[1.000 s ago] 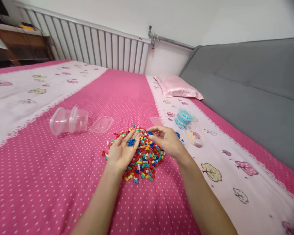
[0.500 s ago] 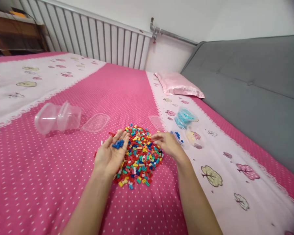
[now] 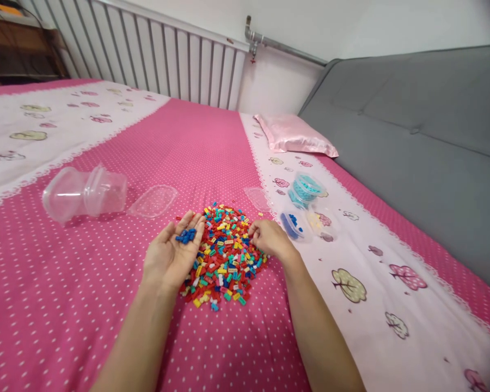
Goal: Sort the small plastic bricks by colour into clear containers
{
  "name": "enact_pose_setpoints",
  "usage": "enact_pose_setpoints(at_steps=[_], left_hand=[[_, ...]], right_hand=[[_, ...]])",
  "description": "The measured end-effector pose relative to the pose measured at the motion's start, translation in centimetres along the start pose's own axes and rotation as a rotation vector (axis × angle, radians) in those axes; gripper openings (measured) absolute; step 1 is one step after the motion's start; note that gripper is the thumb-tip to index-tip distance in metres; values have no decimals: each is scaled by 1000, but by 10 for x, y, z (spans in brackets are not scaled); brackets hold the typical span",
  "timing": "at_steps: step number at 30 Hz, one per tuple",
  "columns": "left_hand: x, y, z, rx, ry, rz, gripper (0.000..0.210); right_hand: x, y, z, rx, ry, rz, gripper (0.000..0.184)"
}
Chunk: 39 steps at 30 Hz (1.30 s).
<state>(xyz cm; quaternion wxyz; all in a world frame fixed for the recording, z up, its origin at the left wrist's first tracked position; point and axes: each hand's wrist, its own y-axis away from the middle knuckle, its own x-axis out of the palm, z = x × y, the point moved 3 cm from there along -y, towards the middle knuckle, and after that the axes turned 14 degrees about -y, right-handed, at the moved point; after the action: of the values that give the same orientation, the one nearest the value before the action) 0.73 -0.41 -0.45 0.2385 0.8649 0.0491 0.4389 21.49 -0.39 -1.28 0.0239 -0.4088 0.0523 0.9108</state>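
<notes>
A heap of small mixed-colour toy building bricks (image 3: 226, 261) lies on the pink dotted bedspread. Palm up at the heap's left edge, my left hand (image 3: 169, 253) cups several blue toy bricks (image 3: 185, 236). My right hand (image 3: 269, 237) is at the heap's right side with its fingers curled and closed. Whether a brick is between those fingertips is hidden. Just beyond the right hand sits a clear tub with blue bricks (image 3: 293, 225). Near it are a tub of turquoise bricks (image 3: 306, 189) and a clear tub with pale yellow pieces (image 3: 320, 220).
Stacked clear tubs (image 3: 84, 193) lie on their side at the left, with a clear lid (image 3: 153, 201) next to them. Another lid (image 3: 258, 199) is behind the heap. A pink pillow (image 3: 296, 135) rests against the grey headboard (image 3: 412, 109).
My right hand's fingers, stretched toward the heap before, are now curled together at its right side. The left hand still holds the blue bricks. The whole view has shifted slightly.
</notes>
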Motion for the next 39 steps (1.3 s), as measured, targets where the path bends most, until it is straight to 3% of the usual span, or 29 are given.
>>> enact_pose_setpoints(at_steps=[8, 15, 23, 34, 39], left_hand=[[1, -1, 0, 16, -11, 5, 37], [2, -1, 1, -2, 21, 6, 39], [1, -2, 1, 4, 24, 5, 38], [1, -2, 0, -4, 20, 0, 37], [2, 0, 1, -17, 11, -16, 37]], right_hand=[[-13, 1, -4, -146, -106, 85, 22], [4, -7, -8, -81, -139, 183, 27], [11, -5, 3, -192, 65, 64, 30], [8, -4, 5, -149, 92, 88, 21], [10, -7, 1, -185, -10, 94, 24]])
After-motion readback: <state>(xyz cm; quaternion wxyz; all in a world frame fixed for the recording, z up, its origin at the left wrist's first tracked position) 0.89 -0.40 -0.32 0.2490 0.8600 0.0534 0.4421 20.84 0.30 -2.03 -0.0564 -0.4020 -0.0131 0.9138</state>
